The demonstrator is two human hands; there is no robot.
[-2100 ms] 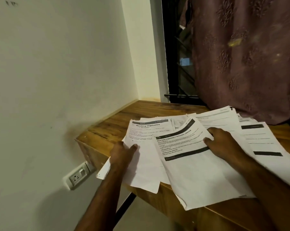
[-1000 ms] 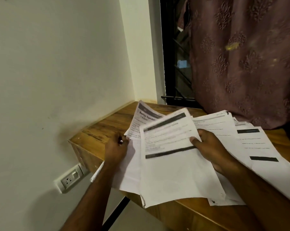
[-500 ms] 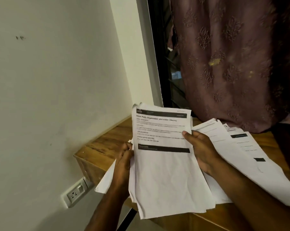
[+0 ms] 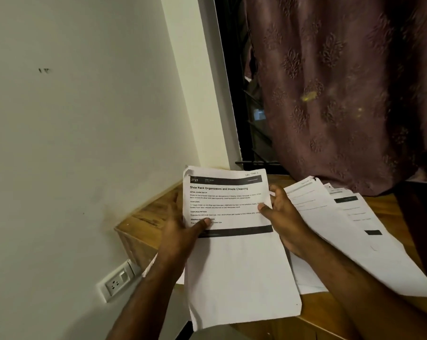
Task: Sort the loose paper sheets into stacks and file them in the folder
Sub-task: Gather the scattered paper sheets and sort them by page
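Note:
I hold a gathered stack of printed sheets [image 4: 237, 266] upright over the near left part of the wooden table [image 4: 146, 222]. Its top page has a black header bar and the title "Shoe Rack Organization and Insole Cleaning". My left hand [image 4: 183, 234] grips the stack's left edge, thumb across the front. My right hand [image 4: 283, 217] grips the right edge, thumb on the page. Several loose sheets [image 4: 350, 229] lie fanned on the table to the right, partly under my right forearm. No folder is in view.
A white wall [image 4: 84, 143] stands close on the left, with a power socket [image 4: 116, 283] below the table edge. A dark patterned curtain [image 4: 342, 94] hangs over the back right of the table, beside a dark window with bars [image 4: 251, 119].
The sheets that lay spread on the table's left have been pulled together and lifted into one upright stack. Both hands moved from pressing flat on paper to gripping the stack's sides.

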